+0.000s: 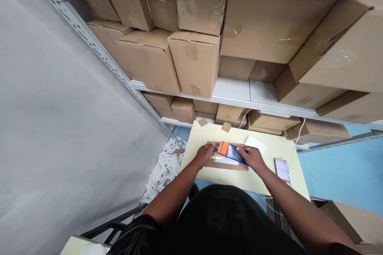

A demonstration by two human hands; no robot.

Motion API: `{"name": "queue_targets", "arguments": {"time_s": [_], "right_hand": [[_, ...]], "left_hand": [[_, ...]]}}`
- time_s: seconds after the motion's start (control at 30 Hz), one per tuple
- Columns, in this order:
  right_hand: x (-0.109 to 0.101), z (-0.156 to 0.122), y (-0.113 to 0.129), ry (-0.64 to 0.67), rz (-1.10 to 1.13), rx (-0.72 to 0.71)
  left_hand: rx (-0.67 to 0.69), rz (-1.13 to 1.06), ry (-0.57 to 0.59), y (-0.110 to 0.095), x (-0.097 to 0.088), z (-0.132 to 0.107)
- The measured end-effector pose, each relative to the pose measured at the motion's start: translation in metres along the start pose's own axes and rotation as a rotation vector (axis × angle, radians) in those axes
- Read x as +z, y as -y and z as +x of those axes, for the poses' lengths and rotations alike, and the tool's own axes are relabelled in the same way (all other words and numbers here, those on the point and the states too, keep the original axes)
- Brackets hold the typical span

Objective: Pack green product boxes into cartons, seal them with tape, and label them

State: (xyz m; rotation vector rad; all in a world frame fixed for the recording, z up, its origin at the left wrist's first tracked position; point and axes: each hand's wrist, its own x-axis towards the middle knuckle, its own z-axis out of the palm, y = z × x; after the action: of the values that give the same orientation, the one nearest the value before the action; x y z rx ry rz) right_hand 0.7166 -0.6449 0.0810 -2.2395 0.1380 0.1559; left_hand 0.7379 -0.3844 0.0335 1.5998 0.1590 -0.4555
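Note:
On a small pale yellow table (pixel 263 179) lies a flat brown cardboard piece (pixel 230 165). Over it I hold a narrow orange and blue packet (pixel 229 151). My right hand (pixel 253 157) grips the packet's blue end, fingers closed round it. My left hand (pixel 205 154) rests at the packet's orange end with its fingers curled on the cardboard and a small clear item (pixel 216 157) there; what it grips I cannot make out. A white strip (pixel 227 161) lies just under the packet.
A white card (pixel 255 143) lies behind my right hand and a phone (pixel 282 170) sits at the table's right edge. Metal shelves with several cardboard boxes (pixel 194 61) stand behind. A heap of white paper strips (pixel 163 171) lies on the floor left.

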Motion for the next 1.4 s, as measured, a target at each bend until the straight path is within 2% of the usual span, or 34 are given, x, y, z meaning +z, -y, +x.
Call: {"name": "queue_targets", "arguments": {"time_s": [0.13,0.27,0.37,0.47,0.67,0.77,0.93,1.1,1.23,1.3,1.4], "right_hand": [[0.022,0.016,0.009,0.067,-0.044,-0.063],[0.028,0.019,0.006,0.089,-0.007,-0.06],[0.029,0.018,0.007,0.119,0.012,-0.062],[0.029,0.016,0.011,0.143,0.018,-0.076],[0.023,0.01,0.024,0.131,0.078,-0.1],[0.022,0.009,0.025,0.147,0.077,-0.114],[0.019,0.009,0.023,0.182,-0.036,-0.122],[-0.005,0.006,0.018,0.19,-0.148,-0.08],[-0.02,0.005,0.007,0.194,-0.269,-0.033],[-0.017,0.005,0.002,0.192,-0.362,-0.049],[-0.007,0.009,0.0,0.172,-0.506,-0.084]], "left_hand": [[-0.014,-0.225,0.013,-0.007,-0.004,-0.004],[-0.098,-0.462,-0.006,-0.003,-0.002,-0.008],[-0.181,-0.499,-0.032,0.003,0.002,-0.012],[-0.196,-0.51,-0.039,0.004,0.004,-0.018],[-0.198,-0.535,0.094,-0.003,0.001,-0.029],[-0.186,-0.483,0.094,-0.004,0.002,-0.032],[-0.11,-0.215,-0.052,-0.002,-0.004,-0.031],[-0.062,-0.058,-0.195,0.006,-0.037,-0.03],[-0.024,0.149,-0.32,0.023,-0.062,-0.027],[-0.021,0.283,-0.348,0.034,-0.063,-0.022],[-0.018,0.39,-0.371,0.052,-0.05,-0.011]]}}
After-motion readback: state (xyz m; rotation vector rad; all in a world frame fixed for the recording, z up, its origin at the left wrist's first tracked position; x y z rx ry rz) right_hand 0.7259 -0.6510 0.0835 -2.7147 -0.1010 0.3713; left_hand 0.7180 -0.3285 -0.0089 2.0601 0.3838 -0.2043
